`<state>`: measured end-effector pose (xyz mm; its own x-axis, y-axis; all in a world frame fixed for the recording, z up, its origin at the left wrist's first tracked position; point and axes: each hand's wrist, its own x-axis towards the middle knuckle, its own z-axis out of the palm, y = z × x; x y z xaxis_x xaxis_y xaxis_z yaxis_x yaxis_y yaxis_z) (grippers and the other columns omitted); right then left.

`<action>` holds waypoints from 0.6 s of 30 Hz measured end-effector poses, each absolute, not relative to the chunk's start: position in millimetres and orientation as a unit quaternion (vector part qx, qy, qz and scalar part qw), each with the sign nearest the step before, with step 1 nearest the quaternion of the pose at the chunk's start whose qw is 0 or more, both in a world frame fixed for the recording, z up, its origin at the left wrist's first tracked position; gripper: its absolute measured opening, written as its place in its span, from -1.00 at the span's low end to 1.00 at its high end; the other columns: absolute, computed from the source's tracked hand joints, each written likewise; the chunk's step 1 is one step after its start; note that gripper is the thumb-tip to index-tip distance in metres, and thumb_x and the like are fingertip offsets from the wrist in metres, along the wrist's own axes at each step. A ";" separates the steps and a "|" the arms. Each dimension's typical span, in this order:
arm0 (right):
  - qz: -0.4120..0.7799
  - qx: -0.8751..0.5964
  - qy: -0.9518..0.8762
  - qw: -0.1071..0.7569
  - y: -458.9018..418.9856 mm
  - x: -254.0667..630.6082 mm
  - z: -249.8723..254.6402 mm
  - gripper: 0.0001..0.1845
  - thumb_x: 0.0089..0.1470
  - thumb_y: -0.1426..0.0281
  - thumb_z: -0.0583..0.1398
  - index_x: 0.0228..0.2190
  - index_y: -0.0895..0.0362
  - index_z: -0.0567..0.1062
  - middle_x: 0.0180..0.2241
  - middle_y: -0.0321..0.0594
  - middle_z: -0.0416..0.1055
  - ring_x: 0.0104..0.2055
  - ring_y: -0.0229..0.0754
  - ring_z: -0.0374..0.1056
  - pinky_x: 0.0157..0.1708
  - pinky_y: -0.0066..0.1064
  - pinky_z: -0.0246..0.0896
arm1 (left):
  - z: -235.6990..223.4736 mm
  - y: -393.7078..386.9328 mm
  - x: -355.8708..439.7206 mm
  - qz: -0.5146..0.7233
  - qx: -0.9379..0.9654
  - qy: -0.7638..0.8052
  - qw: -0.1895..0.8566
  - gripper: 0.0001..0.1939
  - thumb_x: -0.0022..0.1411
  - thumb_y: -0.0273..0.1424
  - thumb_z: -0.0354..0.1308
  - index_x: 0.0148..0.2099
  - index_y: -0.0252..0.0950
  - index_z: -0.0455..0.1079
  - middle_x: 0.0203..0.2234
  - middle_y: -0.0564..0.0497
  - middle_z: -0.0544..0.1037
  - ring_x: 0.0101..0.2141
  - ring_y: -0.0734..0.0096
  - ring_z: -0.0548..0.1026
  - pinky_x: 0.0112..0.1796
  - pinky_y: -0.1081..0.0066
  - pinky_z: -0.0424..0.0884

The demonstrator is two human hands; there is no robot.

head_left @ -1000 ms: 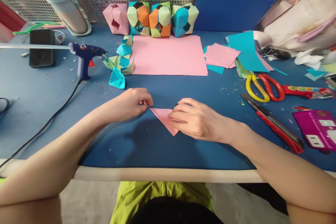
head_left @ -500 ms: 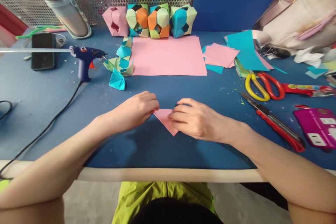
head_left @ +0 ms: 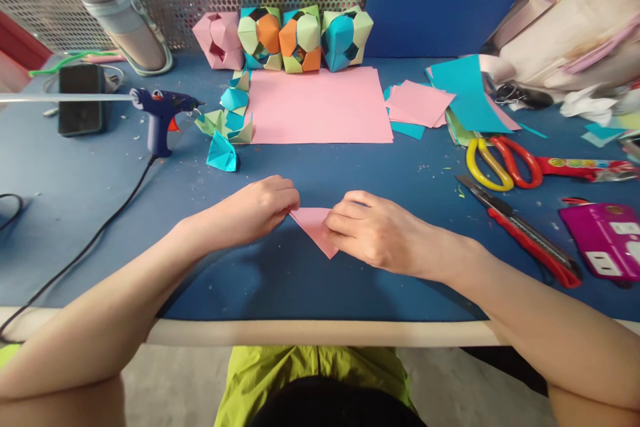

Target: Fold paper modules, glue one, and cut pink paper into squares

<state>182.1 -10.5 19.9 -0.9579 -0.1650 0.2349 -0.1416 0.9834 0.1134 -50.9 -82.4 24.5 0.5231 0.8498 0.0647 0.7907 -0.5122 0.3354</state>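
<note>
A small pink paper (head_left: 314, 227), folded into a triangle, lies on the blue table (head_left: 300, 280) in front of me. My left hand (head_left: 260, 208) has its fingers curled and pinches the triangle's left corner. My right hand (head_left: 373, 230) lies over the right part of the triangle and presses it down with bent fingers. The paper's right half is hidden under that hand.
A large pink sheet (head_left: 320, 105) lies beyond, with folded paper cubes (head_left: 285, 39) behind it. Folded teal pieces (head_left: 227, 123) and a blue glue gun (head_left: 163, 113) sit at left. Scissors (head_left: 500, 163), a red utility knife (head_left: 525, 233), a magenta box (head_left: 603, 240) and loose paper squares (head_left: 420, 105) are at right.
My left hand slid right along the triangle's top edge, then drew back slightly to its left corner. My right hand stayed on the paper.
</note>
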 end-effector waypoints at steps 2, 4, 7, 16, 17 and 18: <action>-0.049 0.078 -0.989 0.119 -12.1 182.3 22.3 -0.71 0.15 0.61 0.05 -0.49 0.16 0.49 -0.43 -0.21 0.40 -0.35 -0.18 0.16 -0.27 -0.31 -0.02 | 25.5 -82.4 -50.8 0.105 0.861 0.478 0.136 -0.78 0.23 -0.63 -0.08 -0.27 -0.33 0.37 -0.41 -0.02 0.42 -0.36 0.38 0.36 -0.34 0.42 0.28; -0.052 0.080 -0.989 0.110 -13.3 182.5 23.8 -0.73 0.15 0.60 0.06 -0.50 0.16 0.47 -0.46 -0.22 0.37 -0.36 -0.18 0.13 -0.29 -0.32 -0.06 | 26.6 -82.3 -50.8 0.100 0.860 0.482 0.137 -0.77 0.24 -0.62 -0.09 -0.27 -0.33 0.38 -0.41 -0.02 0.42 -0.36 0.38 0.36 -0.34 0.42 0.28; -0.063 0.073 -0.991 0.097 -14.5 183.4 23.8 -0.74 0.15 0.59 0.06 -0.49 0.16 0.46 -0.47 -0.24 0.35 -0.37 -0.18 0.12 -0.29 -0.31 -0.08 | 27.9 -82.0 -51.5 0.093 0.857 0.487 0.137 -0.77 0.24 -0.61 -0.09 -0.27 -0.33 0.39 -0.41 -0.02 0.43 -0.36 0.38 0.36 -0.34 0.42 0.28; -0.083 0.057 -0.994 0.053 -17.7 188.5 23.9 -0.73 0.08 0.67 0.06 -0.43 0.16 0.49 -0.41 -0.23 0.36 -0.37 -0.19 0.15 -0.29 -0.30 -0.09 | 29.3 -82.0 -52.9 0.078 0.859 0.487 0.138 -0.78 0.24 -0.61 -0.07 -0.32 -0.33 0.39 -0.42 -0.02 0.42 -0.35 0.38 0.37 -0.33 0.43 0.29; -0.082 0.055 -0.994 0.049 -18.5 188.5 25.5 -0.73 0.06 0.68 0.06 -0.43 0.16 0.49 -0.42 -0.23 0.35 -0.38 -0.19 0.15 -0.29 -0.30 -0.09 | 30.1 -81.7 -53.6 0.069 0.860 0.490 0.127 -0.78 0.23 -0.60 -0.07 -0.33 -0.33 0.39 -0.43 -0.02 0.41 -0.36 0.37 0.37 -0.35 0.43 0.29; -0.080 0.054 -0.994 0.045 -19.5 188.5 27.5 -0.73 0.05 0.68 0.07 -0.44 0.16 0.49 -0.42 -0.23 0.35 -0.39 -0.20 0.15 -0.30 -0.30 -0.09 | 31.0 -81.2 -54.5 0.057 0.861 0.493 0.111 -0.77 0.23 -0.60 -0.07 -0.35 -0.33 0.38 -0.44 -0.02 0.40 -0.38 0.37 0.36 -0.36 0.43 0.29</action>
<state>188.5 -19.5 27.5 -0.9901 -0.1147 0.0812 -0.1003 0.9814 0.1635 -54.5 -81.2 31.0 0.5072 0.8617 -0.0118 0.8364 -0.4890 0.2477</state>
